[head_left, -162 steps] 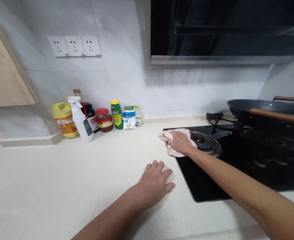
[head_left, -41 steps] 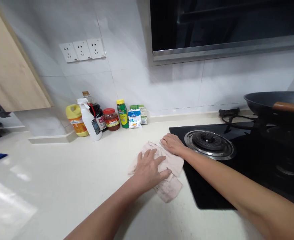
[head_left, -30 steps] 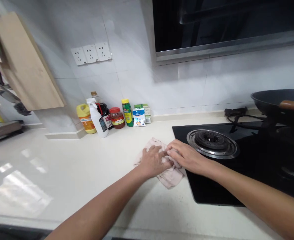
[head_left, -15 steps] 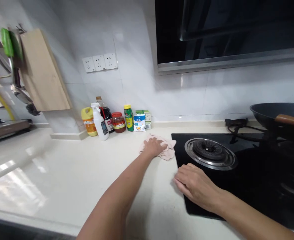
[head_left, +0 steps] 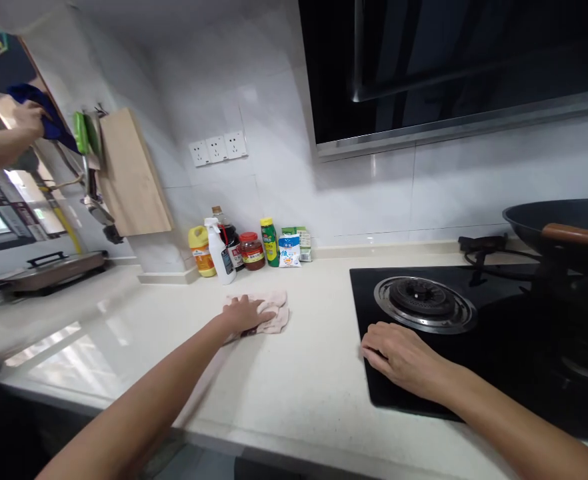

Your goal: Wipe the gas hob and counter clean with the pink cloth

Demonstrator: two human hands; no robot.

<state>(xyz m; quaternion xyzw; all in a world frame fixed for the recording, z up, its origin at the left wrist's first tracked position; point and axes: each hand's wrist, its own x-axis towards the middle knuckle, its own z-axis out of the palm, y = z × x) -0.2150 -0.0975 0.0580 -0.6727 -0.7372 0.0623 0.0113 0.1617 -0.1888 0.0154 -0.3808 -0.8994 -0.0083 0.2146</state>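
On the white countertop [head_left: 319, 373], my left hand [head_left: 244, 315] presses down on a pale pink cloth [head_left: 278, 312], its fingers bent over the fabric and the thumb pointing right. Part of the cloth is hidden under the palm. My right hand [head_left: 399, 350] rests with curled fingers on the left edge of the black glass cooktop [head_left: 454, 373]; nothing shows in it. Just behind the cloth stand a white spray bottle [head_left: 221, 257], a red-lidded jar [head_left: 252, 252] and a small white and blue packet [head_left: 290, 252].
A yellow jug [head_left: 201, 253] and a green bottle [head_left: 269, 243] line the wall. A dark wok [head_left: 564, 220] sits at the right, beyond a burner [head_left: 424, 303]. At upper left, another person's hand [head_left: 29, 120] holds a blue cloth [head_left: 57, 123] near a hanging cutting board [head_left: 134, 177].
My left hand has slid the cloth leftward across the counter, away from the cooktop. My right hand stays at the cooktop edge. The view has turned left, bringing another person's arm into sight.
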